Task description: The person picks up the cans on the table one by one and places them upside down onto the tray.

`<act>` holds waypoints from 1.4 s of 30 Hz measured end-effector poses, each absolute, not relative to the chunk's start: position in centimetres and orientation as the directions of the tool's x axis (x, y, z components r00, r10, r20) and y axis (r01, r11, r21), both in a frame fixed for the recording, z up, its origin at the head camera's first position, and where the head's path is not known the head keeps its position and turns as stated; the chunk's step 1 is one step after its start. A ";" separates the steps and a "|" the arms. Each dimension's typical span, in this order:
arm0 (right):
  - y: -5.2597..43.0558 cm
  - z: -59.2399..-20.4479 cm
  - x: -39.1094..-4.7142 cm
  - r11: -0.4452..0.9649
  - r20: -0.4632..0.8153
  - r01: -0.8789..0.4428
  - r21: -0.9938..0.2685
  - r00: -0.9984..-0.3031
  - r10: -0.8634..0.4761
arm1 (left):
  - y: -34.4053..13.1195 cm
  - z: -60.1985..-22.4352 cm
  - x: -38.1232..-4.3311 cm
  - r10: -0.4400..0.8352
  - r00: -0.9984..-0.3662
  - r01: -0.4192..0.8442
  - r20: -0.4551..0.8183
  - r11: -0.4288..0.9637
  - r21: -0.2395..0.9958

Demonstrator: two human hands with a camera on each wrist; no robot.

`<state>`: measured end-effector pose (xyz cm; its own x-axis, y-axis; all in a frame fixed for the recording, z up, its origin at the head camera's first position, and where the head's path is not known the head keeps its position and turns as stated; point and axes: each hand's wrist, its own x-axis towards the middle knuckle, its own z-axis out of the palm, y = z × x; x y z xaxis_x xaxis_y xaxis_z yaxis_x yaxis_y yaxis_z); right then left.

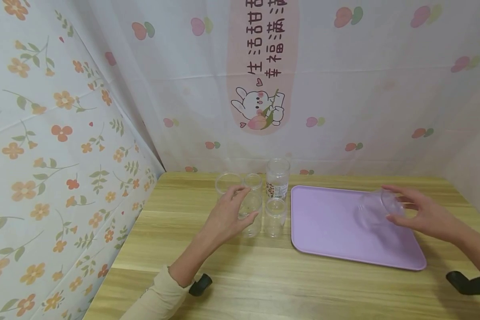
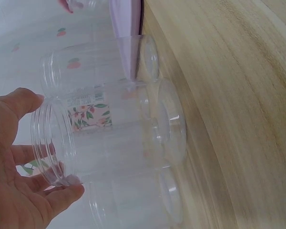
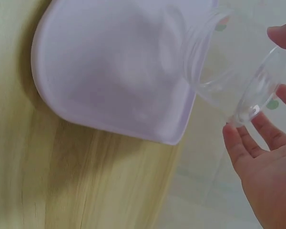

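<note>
My left hand (image 1: 226, 215) is at a clear plastic jar (image 1: 251, 218) standing upright on the table, thumb and fingers curled round its threaded rim in the left wrist view. Around that jar stand several other clear jars, among them a slim one (image 1: 275, 220) and a taller one with a printed label (image 1: 278, 178). Over the purple tray (image 1: 324, 222), my right hand (image 1: 428, 213) holds another clear jar (image 1: 378, 208) by its base. That jar is tipped over, its threaded mouth (image 3: 195, 52) towards the tray; whether it touches the tray I cannot tell.
The tray's raised rim (image 1: 356, 258) lies just right of the jars. Behind the wooden table (image 1: 264, 284) hangs a patterned curtain (image 1: 344, 98), and a flowered one (image 1: 56, 178) is on the left. Dark straps (image 1: 200, 285) are at both wrists.
</note>
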<state>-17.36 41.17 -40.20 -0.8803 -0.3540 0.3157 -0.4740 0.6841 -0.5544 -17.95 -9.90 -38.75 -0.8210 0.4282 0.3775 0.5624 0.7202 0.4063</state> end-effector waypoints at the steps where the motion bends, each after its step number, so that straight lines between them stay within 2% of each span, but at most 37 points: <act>1: 41.3 -40.3 -17.5 0.692 0.315 -0.478 -0.540 -0.878 -0.360 | -9.9 -38.8 -17.9 0.427 -0.822 0.562 0.377 0.720 0.407; 19: 41.9 -39.8 -19.0 0.771 0.265 -0.495 -0.402 -0.868 -0.419 | -9.8 -38.9 -18.0 0.421 -0.822 0.561 0.384 0.718 0.412; 30: 42.4 -40.2 -20.2 0.772 0.239 -0.509 -0.380 -0.861 -0.450 | -9.9 -38.8 -18.0 0.421 -0.827 0.554 0.374 0.725 0.409; 42: 41.4 -38.9 -21.5 0.842 0.057 -0.446 -0.303 -0.890 -0.451 | -9.8 -38.7 -18.0 0.418 -0.834 0.544 0.361 0.735 0.405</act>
<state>-21.45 41.42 -38.85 -0.8905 -0.4515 0.0566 -0.4461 0.8420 -0.3034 -18.00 -9.84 -38.72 -0.8338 0.4179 0.3608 0.5437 0.7350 0.4052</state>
